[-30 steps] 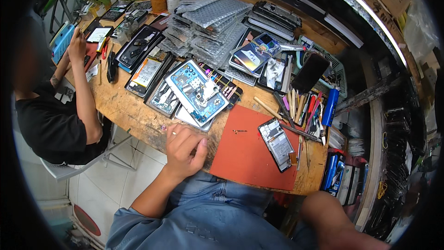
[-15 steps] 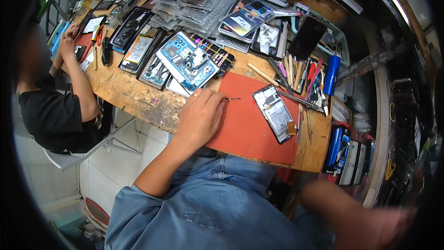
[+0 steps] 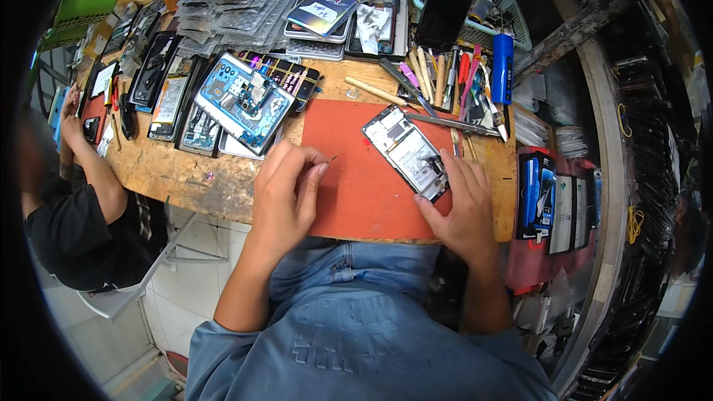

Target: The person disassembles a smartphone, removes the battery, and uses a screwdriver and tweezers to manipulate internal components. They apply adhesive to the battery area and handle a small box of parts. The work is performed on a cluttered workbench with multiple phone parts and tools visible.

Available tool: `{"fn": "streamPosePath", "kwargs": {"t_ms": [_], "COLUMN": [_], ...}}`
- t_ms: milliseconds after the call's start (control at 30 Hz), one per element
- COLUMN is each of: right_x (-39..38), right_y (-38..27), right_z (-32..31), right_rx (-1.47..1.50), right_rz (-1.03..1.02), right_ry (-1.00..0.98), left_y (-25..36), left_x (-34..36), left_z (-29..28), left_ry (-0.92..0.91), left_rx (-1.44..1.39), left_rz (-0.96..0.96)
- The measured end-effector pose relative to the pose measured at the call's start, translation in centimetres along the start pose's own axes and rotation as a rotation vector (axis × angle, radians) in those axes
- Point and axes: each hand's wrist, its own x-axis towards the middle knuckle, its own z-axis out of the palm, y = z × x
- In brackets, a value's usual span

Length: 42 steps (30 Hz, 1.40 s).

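Observation:
An opened phone [image 3: 407, 147], its battery and inner parts exposed, lies slanted on the red mat [image 3: 345, 208]. My right hand [image 3: 468, 212] grips its lower end, thumb at the bottom edge and fingers along the right side. Left of the phone, my left hand [image 3: 286, 189] is closed in a pinch above the mat's left edge. A thin, dark, small piece [image 3: 333, 158] sticks out from its fingertips, too small to name. Beyond that hand rests a blue-and-silver phone frame [image 3: 241, 104] with a board in it, lying over other opened phones.
Wooden-handled tools [image 3: 431, 78], tweezers and a blue cylinder [image 3: 503, 67] crowd the far right of the bench. Bubble-wrap sleeves [image 3: 238, 4] are piled at the back beside stacked phones [image 3: 330, 7]. Another person [image 3: 82, 215] sits at the left. A red case [image 3: 553, 260] stands right of the bench.
My right hand has come from the lower right onto the phone's lower end. My left hand has turned, still pinching the thin piece. The brown strip at the phone's end no longer shows.

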Motion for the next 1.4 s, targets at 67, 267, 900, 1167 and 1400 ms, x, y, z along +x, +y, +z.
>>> {"fn": "streamPosePath", "kwargs": {"t_ms": [67, 267, 900, 1167, 1400], "right_x": [0.7, 1.0, -2.2, -2.1, -1.4], "right_y": [0.6, 0.3, -7.8, -7.8, -6.5], "right_z": [-0.9, -2.0, 1.3, 1.7, 2.7], "right_rx": [0.043, 0.153, 0.884, 0.863, 0.294], "right_rz": [-0.045, -0.158, 0.188, 0.198, -0.223], "right_ry": [-0.066, -0.119, -0.188, -0.184, 0.062], "left_y": [0.4, 1.0, -0.8, -1.8, -2.3], "left_x": [-0.9, -3.8, -5.3, -5.6, -5.3], "left_z": [-0.6, -1.4, 0.6, 0.6, 0.5], "left_ry": [0.009, -0.085, 0.065, 0.049, 0.062], "left_rx": [0.011, 0.11, 0.249, 0.229, 0.199], "left_rz": [0.022, 0.215, 0.766, 0.755, 0.639]}}
